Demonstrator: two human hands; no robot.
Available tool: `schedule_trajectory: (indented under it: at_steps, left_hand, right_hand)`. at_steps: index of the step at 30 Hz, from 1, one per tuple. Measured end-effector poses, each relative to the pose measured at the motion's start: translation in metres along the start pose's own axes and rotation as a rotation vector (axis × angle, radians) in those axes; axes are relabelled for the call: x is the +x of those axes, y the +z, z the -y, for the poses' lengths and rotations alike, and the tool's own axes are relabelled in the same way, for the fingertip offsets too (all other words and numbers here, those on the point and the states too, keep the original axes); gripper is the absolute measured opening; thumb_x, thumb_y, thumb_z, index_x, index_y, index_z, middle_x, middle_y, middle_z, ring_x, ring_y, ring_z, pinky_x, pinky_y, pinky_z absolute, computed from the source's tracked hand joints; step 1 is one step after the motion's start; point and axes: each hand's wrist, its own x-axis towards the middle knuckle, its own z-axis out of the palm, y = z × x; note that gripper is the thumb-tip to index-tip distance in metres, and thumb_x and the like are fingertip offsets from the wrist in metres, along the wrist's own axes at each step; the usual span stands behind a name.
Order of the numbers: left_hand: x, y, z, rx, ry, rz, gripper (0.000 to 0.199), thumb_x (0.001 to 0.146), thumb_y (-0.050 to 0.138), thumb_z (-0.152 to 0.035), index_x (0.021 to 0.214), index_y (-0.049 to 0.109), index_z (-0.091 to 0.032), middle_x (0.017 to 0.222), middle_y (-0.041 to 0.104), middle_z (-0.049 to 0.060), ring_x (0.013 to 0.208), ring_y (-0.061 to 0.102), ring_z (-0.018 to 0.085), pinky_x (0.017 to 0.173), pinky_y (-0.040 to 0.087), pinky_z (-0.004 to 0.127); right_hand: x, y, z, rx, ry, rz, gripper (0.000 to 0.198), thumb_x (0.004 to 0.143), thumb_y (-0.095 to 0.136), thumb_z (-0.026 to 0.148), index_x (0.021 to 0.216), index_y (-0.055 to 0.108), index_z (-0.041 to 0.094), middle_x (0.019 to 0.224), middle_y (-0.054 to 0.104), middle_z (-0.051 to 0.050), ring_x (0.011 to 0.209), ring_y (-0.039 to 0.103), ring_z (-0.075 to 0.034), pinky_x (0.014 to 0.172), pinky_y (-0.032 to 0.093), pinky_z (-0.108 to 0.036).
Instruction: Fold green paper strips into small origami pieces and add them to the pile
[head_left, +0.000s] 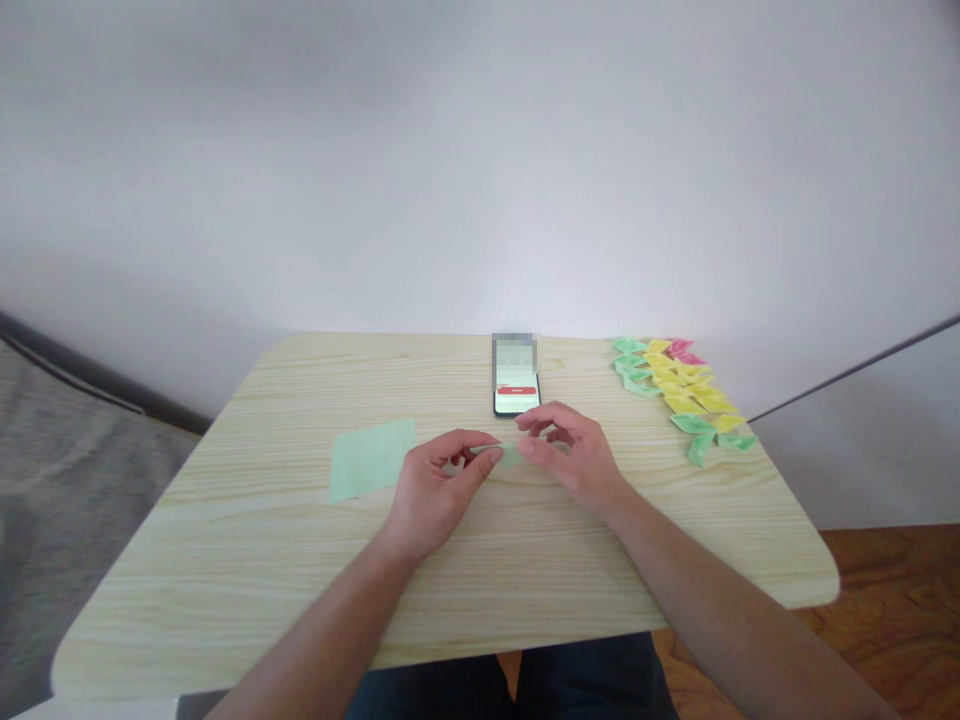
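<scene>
Between my two hands is a small folded piece of green paper (511, 455), partly covered by my fingers. My left hand (442, 487) pinches its left end between thumb and forefinger. At the other end, the thumb of my right hand (574, 455) touches the paper while the fingers curl above it; how firmly they grip is hard to see. A flat sheet of green paper (371, 460) lies on the table just left of my left hand. Right behind the hands lies a phone (516, 392) with its screen lit.
Several folded paper pieces in green, yellow (679, 370) and pink (684, 350) lie in a cluster at the right of the wooden table (262, 560). A white wall (480, 180) rises behind the table's far edge. My legs (510, 690) are under the near edge.
</scene>
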Motion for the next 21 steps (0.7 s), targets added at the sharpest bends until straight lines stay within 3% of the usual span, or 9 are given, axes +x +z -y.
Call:
schedule_trajectory:
  at_steps: [4, 10, 15, 21]
  left_hand:
    - [0.0018, 0.0004, 0.0013, -0.05, -0.032, 0.028, 0.017, 0.082, 0.08, -0.037, 0.09, 0.08, -0.022, 0.075, 0.072, 0.002, 0.067, 0.056, 0.015, 0.064, 0.044, 0.029]
    - [0.0025, -0.0001, -0.002, 0.016, 0.053, 0.04, 0.013, 0.082, 0.079, -0.034, 0.087, 0.079, -0.021, 0.085, 0.074, 0.004, 0.079, 0.062, 0.018, 0.076, 0.049, 0.031]
    - [0.0003, 0.0022, 0.0039, 0.002, 0.006, 0.074, 0.014, 0.086, 0.075, -0.033, 0.095, 0.076, -0.022, 0.093, 0.075, 0.004, 0.083, 0.064, 0.018, 0.075, 0.05, 0.03]
    - [0.0019, 0.003, 0.004, -0.263, -0.043, 0.045, 0.016, 0.083, 0.078, -0.03, 0.095, 0.073, -0.02, 0.09, 0.072, 0.004, 0.076, 0.064, 0.016, 0.071, 0.054, 0.028]
  right_hand:
    - [-0.0032, 0.002, -0.0029, -0.012, -0.025, 0.04, 0.018, 0.083, 0.08, 0.034, 0.097, 0.076, 0.023, 0.095, 0.077, -0.005, 0.089, 0.069, -0.021, 0.086, 0.055, -0.037]
    - [-0.0029, 0.003, -0.0072, 0.072, 0.098, 0.049, 0.016, 0.082, 0.079, 0.035, 0.087, 0.074, 0.021, 0.075, 0.072, -0.002, 0.064, 0.062, -0.015, 0.061, 0.049, -0.028]
    - [-0.0033, 0.005, -0.0054, 0.092, 0.129, 0.075, 0.015, 0.084, 0.078, 0.034, 0.087, 0.072, 0.02, 0.072, 0.072, -0.001, 0.059, 0.061, -0.013, 0.054, 0.045, -0.025]
    - [-0.002, 0.0061, -0.0056, 0.291, 0.192, 0.159, 0.022, 0.086, 0.077, 0.04, 0.097, 0.073, 0.022, 0.078, 0.077, -0.003, 0.07, 0.074, -0.019, 0.066, 0.059, -0.032]
